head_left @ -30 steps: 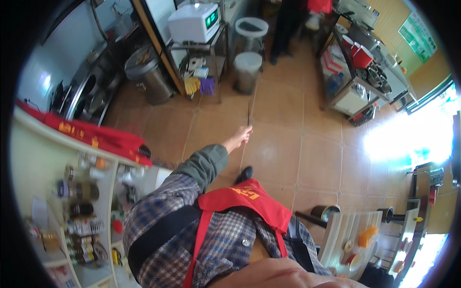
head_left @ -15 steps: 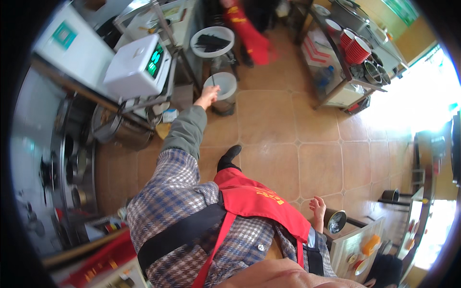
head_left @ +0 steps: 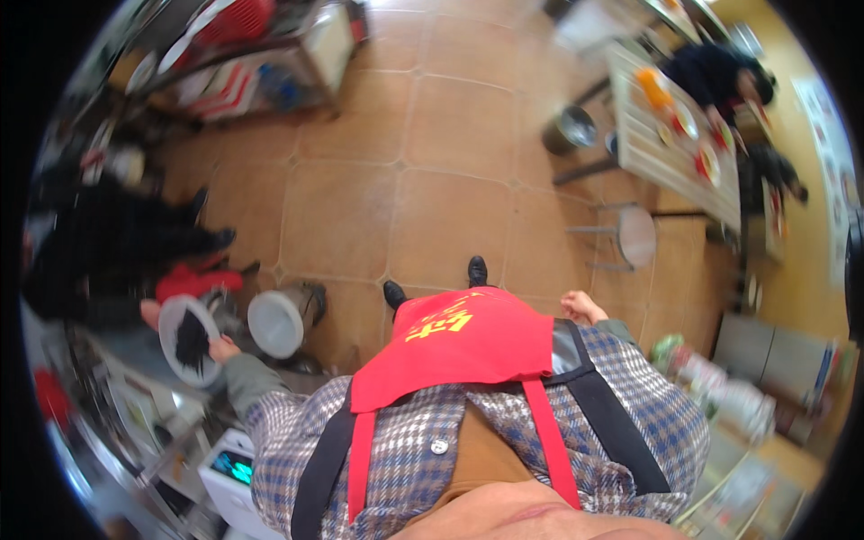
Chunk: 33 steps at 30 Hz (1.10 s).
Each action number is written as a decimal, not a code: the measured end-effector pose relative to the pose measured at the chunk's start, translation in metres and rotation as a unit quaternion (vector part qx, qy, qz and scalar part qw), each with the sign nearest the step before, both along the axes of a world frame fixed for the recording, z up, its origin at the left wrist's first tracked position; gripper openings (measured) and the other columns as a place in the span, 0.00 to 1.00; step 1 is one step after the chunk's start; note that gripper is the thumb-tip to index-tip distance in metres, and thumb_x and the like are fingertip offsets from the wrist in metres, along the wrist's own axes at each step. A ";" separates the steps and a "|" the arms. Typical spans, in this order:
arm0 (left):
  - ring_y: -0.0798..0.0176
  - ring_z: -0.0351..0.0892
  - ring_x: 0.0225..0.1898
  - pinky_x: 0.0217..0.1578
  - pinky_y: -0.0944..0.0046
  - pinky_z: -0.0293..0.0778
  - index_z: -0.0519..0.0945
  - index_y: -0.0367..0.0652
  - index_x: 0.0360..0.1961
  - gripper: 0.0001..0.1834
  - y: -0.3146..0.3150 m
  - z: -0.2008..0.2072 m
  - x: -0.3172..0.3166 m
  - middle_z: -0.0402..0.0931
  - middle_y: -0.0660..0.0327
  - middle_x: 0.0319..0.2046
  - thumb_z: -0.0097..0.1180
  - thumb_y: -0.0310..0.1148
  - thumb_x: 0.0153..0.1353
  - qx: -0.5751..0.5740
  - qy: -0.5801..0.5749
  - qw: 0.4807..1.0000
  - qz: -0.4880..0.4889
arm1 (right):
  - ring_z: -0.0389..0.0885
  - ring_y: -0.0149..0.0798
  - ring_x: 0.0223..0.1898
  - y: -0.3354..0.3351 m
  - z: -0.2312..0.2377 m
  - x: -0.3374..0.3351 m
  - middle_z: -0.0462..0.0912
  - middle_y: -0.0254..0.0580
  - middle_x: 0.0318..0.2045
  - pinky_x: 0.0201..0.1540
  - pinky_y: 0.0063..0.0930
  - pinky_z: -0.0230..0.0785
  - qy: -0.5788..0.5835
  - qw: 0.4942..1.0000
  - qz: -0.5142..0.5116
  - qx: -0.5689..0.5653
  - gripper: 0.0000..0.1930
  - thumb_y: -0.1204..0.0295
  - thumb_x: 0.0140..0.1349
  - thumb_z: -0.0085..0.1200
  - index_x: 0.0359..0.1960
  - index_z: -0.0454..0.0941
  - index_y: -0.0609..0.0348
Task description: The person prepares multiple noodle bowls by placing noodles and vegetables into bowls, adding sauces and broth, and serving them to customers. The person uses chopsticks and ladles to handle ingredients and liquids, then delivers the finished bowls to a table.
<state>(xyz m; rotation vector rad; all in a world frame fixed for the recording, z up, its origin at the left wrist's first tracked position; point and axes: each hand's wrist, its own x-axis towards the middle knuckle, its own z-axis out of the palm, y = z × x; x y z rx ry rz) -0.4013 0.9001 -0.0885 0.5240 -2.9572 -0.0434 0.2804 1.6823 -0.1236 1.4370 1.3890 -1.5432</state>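
Observation:
Reaching out to the left, my left hand (head_left: pixel 222 349) is at the near rim of a white round basin (head_left: pixel 170 353) with dark strips (head_left: pixel 192 340) in it. Its fingers are drawn together, but blur hides what they grip. Across the basin, another person's hand (head_left: pixel 151 313) is at its far side. My right hand (head_left: pixel 583 308) hangs to the right of my red apron (head_left: pixel 441 337), fingers loosely curled with nothing in them. Beside the basin, nearer the middle, stands a white bucket (head_left: pixel 274 324).
A person in dark clothes (head_left: pixel 108 238) stands at the left. At the far left is a shelf unit (head_left: pixel 328 54). A slatted table (head_left: pixel 652 162) with dishes, a metal bin (head_left: pixel 569 130) and a round stool (head_left: pixel 636 237) stand right. A white boxy device (head_left: pixel 225 490) is at lower left.
My body has turned right, so the basin and bucket now lie at the left. My left hand has gone from the bucket to the basin's rim. My right hand's fingers have curled in.

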 end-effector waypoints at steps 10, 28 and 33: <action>0.63 0.79 0.29 0.30 0.63 0.79 0.72 0.45 0.51 0.17 0.589 -0.159 0.178 0.77 0.60 0.31 0.56 0.39 0.64 0.610 -0.602 0.507 -0.089 | 0.79 0.28 0.27 0.001 0.014 -0.071 0.82 0.35 0.31 0.27 0.23 0.73 0.074 0.985 -0.116 0.105 0.12 0.69 0.64 0.53 0.47 0.77 0.59; 0.64 0.83 0.28 0.28 0.66 0.81 0.76 0.32 0.49 0.19 1.292 -0.063 0.291 0.81 0.55 0.35 0.58 0.35 0.62 0.465 -0.398 0.627 -0.481 | 0.81 0.27 0.31 0.262 -0.010 -0.049 0.83 0.36 0.35 0.33 0.21 0.74 0.277 0.881 -0.341 0.176 0.12 0.70 0.65 0.53 0.48 0.77 0.59; 0.63 0.83 0.20 0.20 0.65 0.80 0.79 0.31 0.40 0.13 1.351 -0.066 0.291 0.82 0.56 0.23 0.58 0.31 0.58 0.407 -0.392 0.656 -0.501 | 0.81 0.28 0.31 0.310 -0.003 0.028 0.83 0.38 0.35 0.31 0.21 0.74 0.125 0.893 -0.399 0.169 0.13 0.71 0.65 0.52 0.49 0.76 0.61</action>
